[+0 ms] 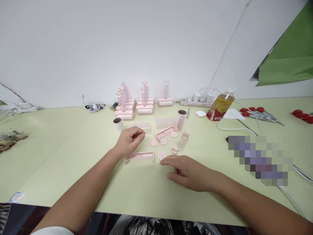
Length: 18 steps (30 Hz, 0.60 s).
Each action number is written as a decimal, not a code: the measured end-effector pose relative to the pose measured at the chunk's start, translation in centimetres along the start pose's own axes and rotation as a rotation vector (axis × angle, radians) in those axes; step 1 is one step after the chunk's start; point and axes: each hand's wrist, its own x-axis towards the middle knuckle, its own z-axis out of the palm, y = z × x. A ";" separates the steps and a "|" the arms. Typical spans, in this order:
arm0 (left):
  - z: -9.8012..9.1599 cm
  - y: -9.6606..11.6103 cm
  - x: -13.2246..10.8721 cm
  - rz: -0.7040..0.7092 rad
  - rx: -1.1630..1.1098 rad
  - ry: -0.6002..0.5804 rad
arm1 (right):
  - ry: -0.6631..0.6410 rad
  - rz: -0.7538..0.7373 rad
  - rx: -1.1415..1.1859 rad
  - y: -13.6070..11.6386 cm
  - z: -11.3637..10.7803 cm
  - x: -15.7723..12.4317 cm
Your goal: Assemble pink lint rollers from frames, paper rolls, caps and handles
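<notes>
Here's the left hand (129,141), fingers narrow by the translucent box (147,126), grip impossible to tell, while the right hand's (187,172) fingers part wide beside the pink disc (161,155)!

Left hand (130,140): bare
Right hand (187,173): bare
Left sleeve: white cloth hem (52,231), curved
Lap: black-and-white printed garment (161,225), streaky pattern

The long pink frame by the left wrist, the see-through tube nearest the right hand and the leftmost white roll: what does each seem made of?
Pink frame: probably moulded plastic, smooth, evenly coloured, thin-walled.
Tube: likely clear, glossy plastic, as the table shows through; glass possible.
Roll: apparently matt paper, brown cardboard-like core.
</notes>
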 end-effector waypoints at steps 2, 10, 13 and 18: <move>0.1 -0.2 0.0 -0.006 -0.004 0.057 | 0.000 0.005 0.003 0.0 -0.1 0.0; 0.1 -0.4 0.1 0.008 0.006 -0.167 | -0.005 -0.007 -0.005 0.4 0.2 -0.2; 0.0 -0.3 0.1 0.017 0.008 -0.390 | -0.018 0.003 -0.026 0.5 0.3 -0.3; 0.0 -0.3 0.1 -0.065 0.047 -0.535 | -0.054 0.032 -0.043 0.5 0.2 -0.1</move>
